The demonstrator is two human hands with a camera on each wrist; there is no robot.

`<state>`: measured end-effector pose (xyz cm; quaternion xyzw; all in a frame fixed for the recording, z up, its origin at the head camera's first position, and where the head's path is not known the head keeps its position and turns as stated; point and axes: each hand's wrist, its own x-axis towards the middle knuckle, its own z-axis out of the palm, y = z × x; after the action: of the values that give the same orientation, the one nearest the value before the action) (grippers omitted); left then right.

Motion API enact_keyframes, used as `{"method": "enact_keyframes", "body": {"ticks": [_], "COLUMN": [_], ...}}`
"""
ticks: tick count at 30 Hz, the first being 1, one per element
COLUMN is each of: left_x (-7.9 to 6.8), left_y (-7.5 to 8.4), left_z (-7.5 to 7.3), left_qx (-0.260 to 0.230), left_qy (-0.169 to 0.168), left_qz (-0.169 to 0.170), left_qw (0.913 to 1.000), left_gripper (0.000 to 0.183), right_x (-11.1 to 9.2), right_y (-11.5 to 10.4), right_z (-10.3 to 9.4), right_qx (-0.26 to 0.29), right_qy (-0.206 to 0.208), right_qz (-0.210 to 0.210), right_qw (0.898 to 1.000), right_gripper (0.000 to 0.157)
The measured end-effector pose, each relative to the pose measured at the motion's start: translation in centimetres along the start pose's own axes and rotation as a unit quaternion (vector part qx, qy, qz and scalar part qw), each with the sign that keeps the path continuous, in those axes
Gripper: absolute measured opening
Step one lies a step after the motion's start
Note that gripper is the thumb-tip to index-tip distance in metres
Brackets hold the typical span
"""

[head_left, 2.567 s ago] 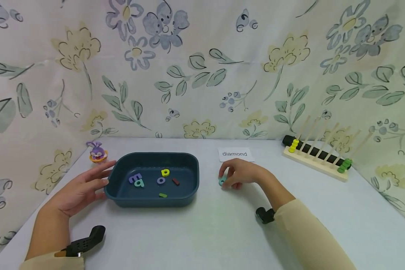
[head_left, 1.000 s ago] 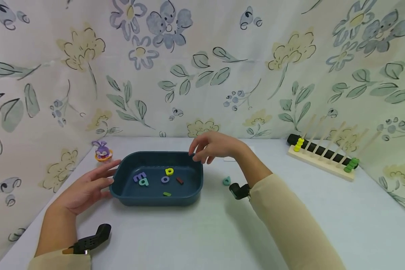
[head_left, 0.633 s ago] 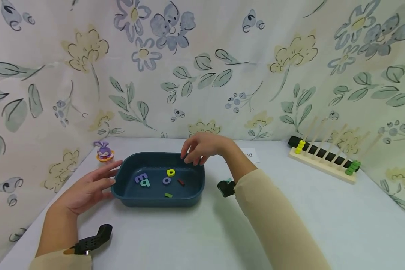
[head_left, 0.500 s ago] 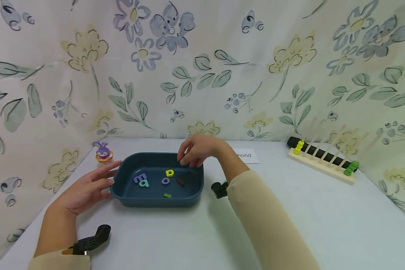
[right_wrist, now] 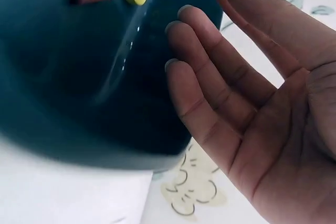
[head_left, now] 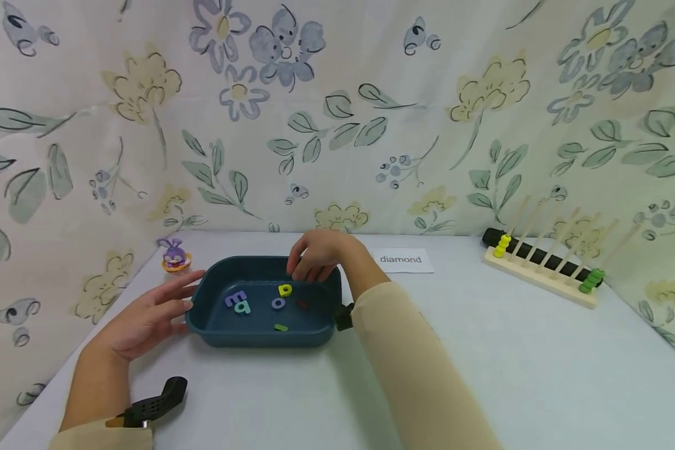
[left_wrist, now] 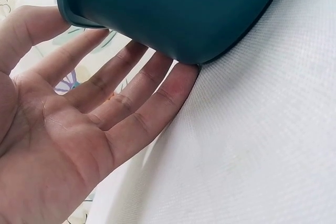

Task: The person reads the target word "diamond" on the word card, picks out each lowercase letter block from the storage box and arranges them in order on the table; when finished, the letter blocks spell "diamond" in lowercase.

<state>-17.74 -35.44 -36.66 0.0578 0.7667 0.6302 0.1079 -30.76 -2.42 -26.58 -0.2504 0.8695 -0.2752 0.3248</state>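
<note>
Your right hand [head_left: 320,255] dips over the rear right of a blue-green tray [head_left: 242,339] on a white table [head_left: 484,362], its fingers bent and slightly parted. In the right wrist view your thumb overlaps the index finger; whether those two tips touch cannot be told. Your left hand [head_left: 137,320] steadies the tray at its left end, fingers spread, tips against the wall.

Nearest your right fingertips, yet apart from them, a yellow letter [head_left: 284,290] lies on the tray's floor, right of its middle. A brown stick [head_left: 302,304] sits farther right in the tray and a purple ring [head_left: 278,303] just in front of the letter. A green stick [head_left: 281,327] lies near the tray's front wall; a purple "m" [head_left: 235,299] and a teal letter [head_left: 242,307] share its left half.

A card [head_left: 402,260] reading "diamond" lies right of the tray. A rack [head_left: 540,277] with yellow beads [head_left: 502,245] and green beads [head_left: 592,280] stands well to the tray's right, a rabbit toy [head_left: 174,255] behind its left end. A flowered curtain [head_left: 337,175] hangs behind the tray.
</note>
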Motion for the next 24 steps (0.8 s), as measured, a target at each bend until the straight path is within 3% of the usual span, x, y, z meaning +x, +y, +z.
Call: {"method": "enact_keyframes", "body": {"ticks": [10, 24], "left_x": [-0.2, -0.5], "left_y": [0.2, 0.4], "left_z": [0.3, 0.3], "left_qx": [-0.003, 0.004], "left_qy": [0.003, 0.017], "left_qz": [-0.003, -0.003], "left_qw": [1.0000, 0.9998], "left_gripper": [0.063, 0.064], "right_x": [1.0, 2.1], "right_y": [-0.3, -0.5], "right_z": [0.7, 1.4], "right_qx": [-0.006, -0.075], "right_qy": [-0.032, -0.073], "right_qz": [0.005, 0.093], "right_qw": [0.999, 0.990], "right_gripper": [0.024, 0.025]}}
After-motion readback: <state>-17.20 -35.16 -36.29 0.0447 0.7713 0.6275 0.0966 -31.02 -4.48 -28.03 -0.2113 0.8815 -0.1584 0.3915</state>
